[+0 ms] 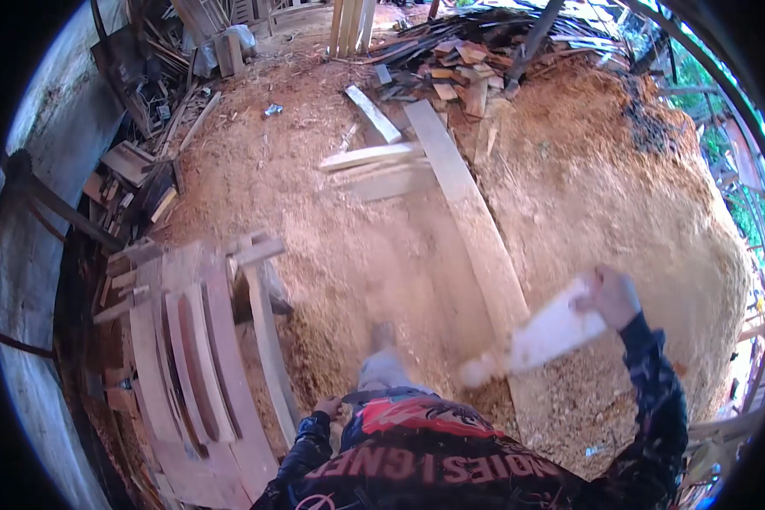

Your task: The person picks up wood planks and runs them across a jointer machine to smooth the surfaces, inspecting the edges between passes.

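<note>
My right hand (614, 297) is out to the right, its fingers closed on the upper end of a pale, flat, whitish piece (554, 333). Motion blurs this piece, so its kind is unclear; its lower end slants down to the left across a long plank (476, 225) on the ground. Close to my waist, my left hand (329, 406) looks closed beside a narrow dark strip (382, 394). Whether that strip is in its grip cannot be made out. One shoe (382, 335) shows ahead of my body, blurred.
To my left stands a low stack of boards (170, 340) with gaps between them. Shorter boards (382, 174) lie ahead against the long plank. Scrap wood (472, 76) is heaped farther off, beside a dirt mound (603, 153). A pale wall (30, 280) runs along the left.
</note>
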A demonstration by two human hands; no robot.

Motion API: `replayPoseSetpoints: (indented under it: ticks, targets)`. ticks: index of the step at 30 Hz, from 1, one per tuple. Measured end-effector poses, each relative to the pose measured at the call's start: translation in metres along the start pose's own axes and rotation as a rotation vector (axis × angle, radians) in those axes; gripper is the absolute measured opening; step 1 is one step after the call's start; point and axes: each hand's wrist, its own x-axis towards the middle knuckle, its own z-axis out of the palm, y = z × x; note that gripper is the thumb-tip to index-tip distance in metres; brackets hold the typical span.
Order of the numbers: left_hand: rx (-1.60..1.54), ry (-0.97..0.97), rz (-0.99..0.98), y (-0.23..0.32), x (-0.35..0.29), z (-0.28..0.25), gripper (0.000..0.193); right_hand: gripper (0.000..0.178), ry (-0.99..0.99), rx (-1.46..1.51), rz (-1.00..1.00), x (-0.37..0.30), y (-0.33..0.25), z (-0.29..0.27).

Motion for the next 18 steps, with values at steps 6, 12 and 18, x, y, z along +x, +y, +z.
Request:
replayPoseSetpoints:
  ticks: [6,12,18]
  targets:
    - [-0.1,0.097,0.154,0.195,0.009,0.059,0.03,0.042,0.331,0.263,-0.02,0.31,-0.001,-0.05]
    - [-0.205,0.228,0.083,0.246,0.061,-0.012,0.034,0.045,0.729,0.147,0.224,0.538,-0.019,-0.036]
    - [-0.055,0.227,-0.183,0.249,0.051,-0.072,0.035,0.033,-0.029,-0.026,0.255,0.377,-0.05,0.211]
